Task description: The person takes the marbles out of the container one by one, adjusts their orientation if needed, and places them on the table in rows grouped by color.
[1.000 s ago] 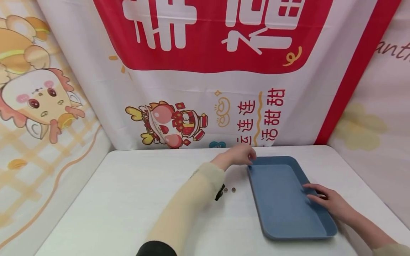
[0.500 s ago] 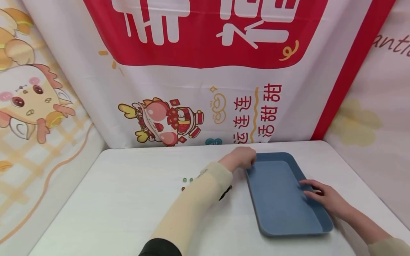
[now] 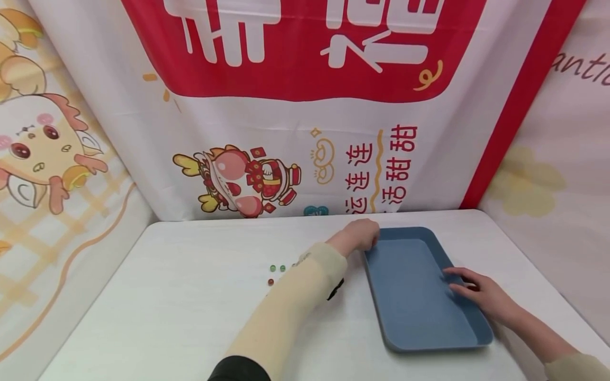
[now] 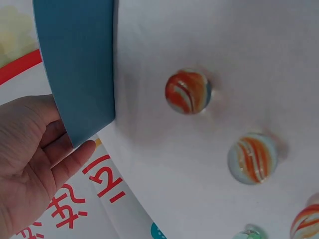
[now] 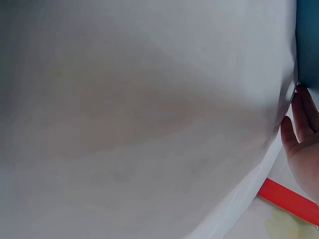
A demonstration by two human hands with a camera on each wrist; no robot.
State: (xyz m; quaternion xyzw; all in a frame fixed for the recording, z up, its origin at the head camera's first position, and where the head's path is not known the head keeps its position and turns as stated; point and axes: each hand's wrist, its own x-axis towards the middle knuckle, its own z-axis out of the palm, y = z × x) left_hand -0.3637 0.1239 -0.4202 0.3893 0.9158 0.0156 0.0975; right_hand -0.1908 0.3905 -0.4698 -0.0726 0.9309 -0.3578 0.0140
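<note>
A blue-grey rectangular tray (image 3: pixel 405 296) lies on the right part of the white table. My left hand (image 3: pixel 357 235) grips its far left corner, its fingers curled round the outer wall in the left wrist view, where the tray's side (image 4: pixel 79 64) stands beside the hand (image 4: pixel 30 154). At the right rim, my right hand (image 3: pixel 488 299) holds the edge, with thumb and forefinger over it. In the right wrist view that hand's fingers (image 5: pixel 306 107) touch the tray's outer side (image 5: pixel 309 45). Orange-swirled glass marbles (image 4: pixel 188 91) lie on the table close to the tray.
Left of my forearm sit two green marbles (image 3: pixel 278 268) and a reddish-brown marble (image 3: pixel 270 282); the sleeve covers others. A printed red and white cloth (image 3: pixel 305 159) hangs behind the table's far edge, with printed cloths on both sides.
My left hand has closed on the tray's corner, and its forearm has shifted right, uncovering marbles to its left. The view has turned slightly right. The right hand stays at the rim.
</note>
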